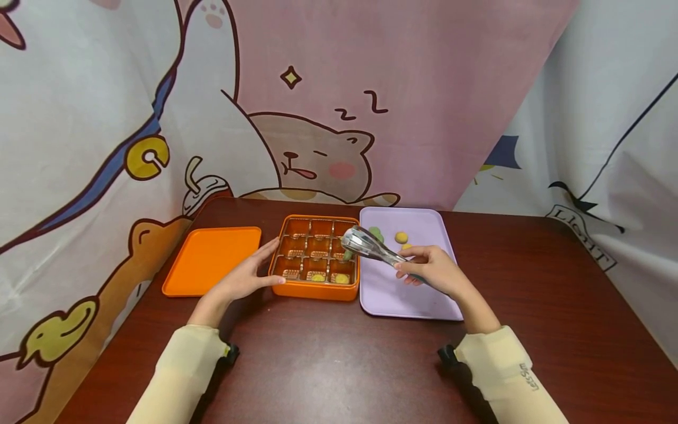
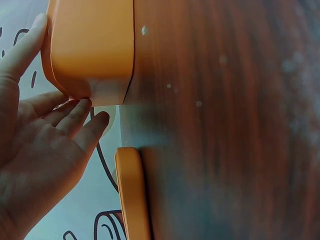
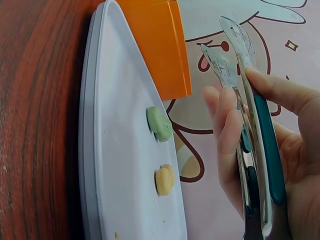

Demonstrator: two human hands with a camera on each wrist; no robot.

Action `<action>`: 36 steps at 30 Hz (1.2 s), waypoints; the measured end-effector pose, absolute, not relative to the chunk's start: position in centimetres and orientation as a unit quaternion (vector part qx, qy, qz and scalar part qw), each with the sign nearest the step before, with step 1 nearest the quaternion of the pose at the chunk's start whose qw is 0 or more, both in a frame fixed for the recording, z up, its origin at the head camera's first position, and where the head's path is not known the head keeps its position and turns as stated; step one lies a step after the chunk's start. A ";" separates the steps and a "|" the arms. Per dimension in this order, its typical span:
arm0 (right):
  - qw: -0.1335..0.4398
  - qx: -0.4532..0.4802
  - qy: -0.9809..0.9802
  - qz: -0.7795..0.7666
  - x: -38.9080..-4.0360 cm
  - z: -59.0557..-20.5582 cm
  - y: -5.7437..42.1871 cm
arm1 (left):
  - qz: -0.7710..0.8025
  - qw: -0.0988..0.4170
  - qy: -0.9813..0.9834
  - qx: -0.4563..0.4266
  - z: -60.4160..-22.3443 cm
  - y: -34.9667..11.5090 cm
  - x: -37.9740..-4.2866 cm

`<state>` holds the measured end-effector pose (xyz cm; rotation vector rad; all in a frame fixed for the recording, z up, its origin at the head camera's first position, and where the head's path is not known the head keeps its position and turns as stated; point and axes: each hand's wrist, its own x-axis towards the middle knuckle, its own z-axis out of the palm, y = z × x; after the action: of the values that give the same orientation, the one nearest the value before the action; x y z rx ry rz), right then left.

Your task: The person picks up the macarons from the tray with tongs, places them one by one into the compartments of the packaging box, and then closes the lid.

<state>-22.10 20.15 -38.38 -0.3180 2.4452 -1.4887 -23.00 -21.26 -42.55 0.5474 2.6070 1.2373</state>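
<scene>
My left hand (image 1: 246, 277) rests at the left side of an orange box (image 1: 312, 290), its thumb at the front left corner and its fingers along the wall. The box holds a clear divided insert (image 1: 319, 242). Small yellow pieces (image 1: 341, 278) lie in two front compartments. My right hand (image 1: 431, 270) grips metal tongs (image 3: 262, 145) with teal handle pads. The tongs' tips are slightly apart over the box's right edge. Just below them a green piece (image 1: 347, 255) shows in a right-hand compartment.
A lilac tray (image 1: 408, 303) stands right beside the box. On it are a scalloped green piece (image 3: 160, 124) and yellow pieces (image 1: 401, 237), one partly behind my right hand. An orange lid (image 1: 209, 259) lies flat at left. A patterned curtain (image 1: 402, 88) hangs behind the dark wooden table (image 1: 328, 365).
</scene>
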 end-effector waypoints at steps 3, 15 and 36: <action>0.127 -0.109 0.842 -0.513 -22.1 -38.4 20.4 | 0.421 0.103 0.882 0.186 -42.6 -21.3 -23.0; 0.114 -0.095 0.846 -0.512 -21.9 -38.5 21.5 | 0.415 0.102 0.885 0.186 -42.6 -21.3 -22.9; 0.074 -0.075 0.848 -0.519 -21.9 -39.8 23.2 | 0.422 0.102 0.882 0.185 -42.4 -21.2 -22.8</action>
<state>-21.92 23.23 -39.82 -0.2244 2.5457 -1.5580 -22.79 -21.17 -42.41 0.5449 2.6041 1.2446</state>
